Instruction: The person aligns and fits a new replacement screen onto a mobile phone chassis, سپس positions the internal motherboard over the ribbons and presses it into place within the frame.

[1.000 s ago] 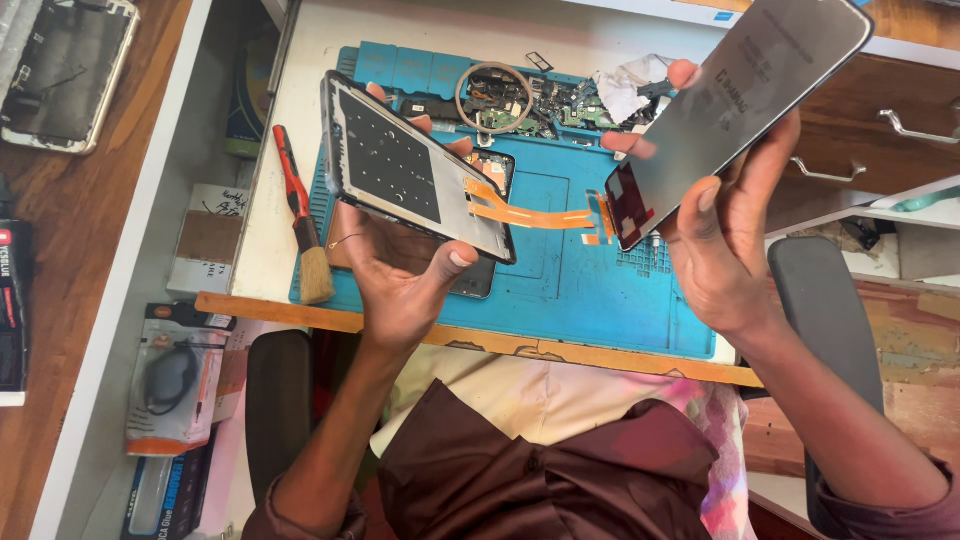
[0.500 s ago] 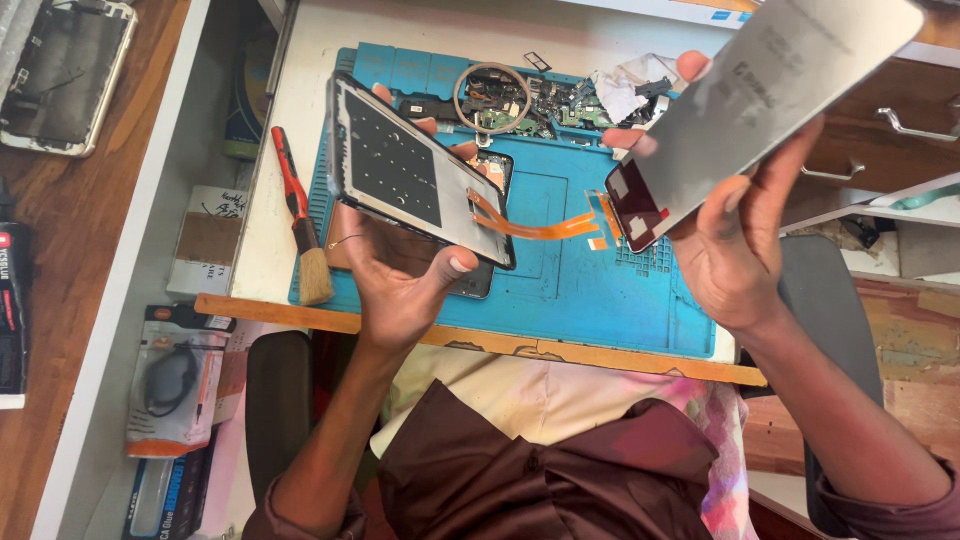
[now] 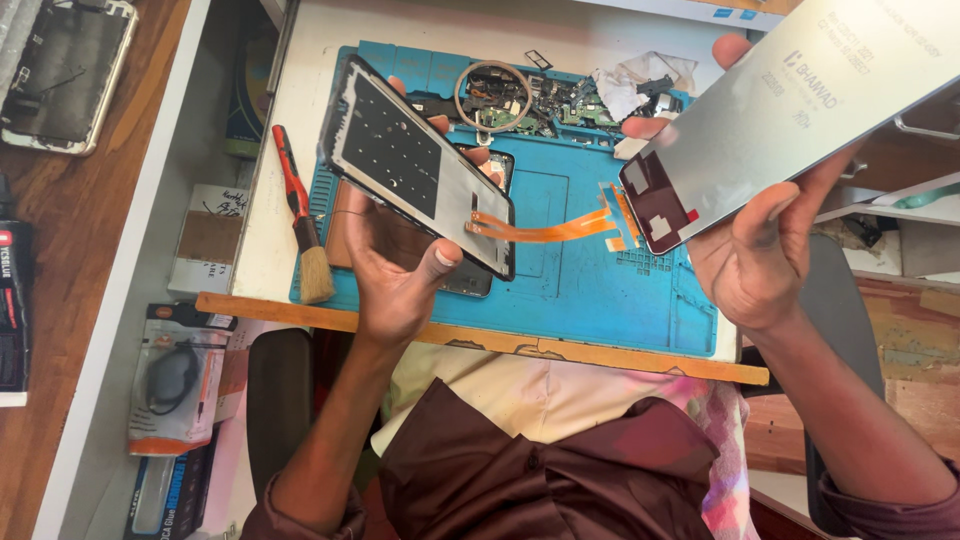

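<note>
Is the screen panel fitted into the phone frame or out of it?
Out. The right hand holds the screen panel apart from the phone frame in the left hand; only the orange ribbon cable runs between them.

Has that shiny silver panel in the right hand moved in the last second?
Yes. The silver panel in the right hand has lifted and swung away from the blue mat, toward the picture's upper right; the orange ribbon cable still links it to the frame.
</note>
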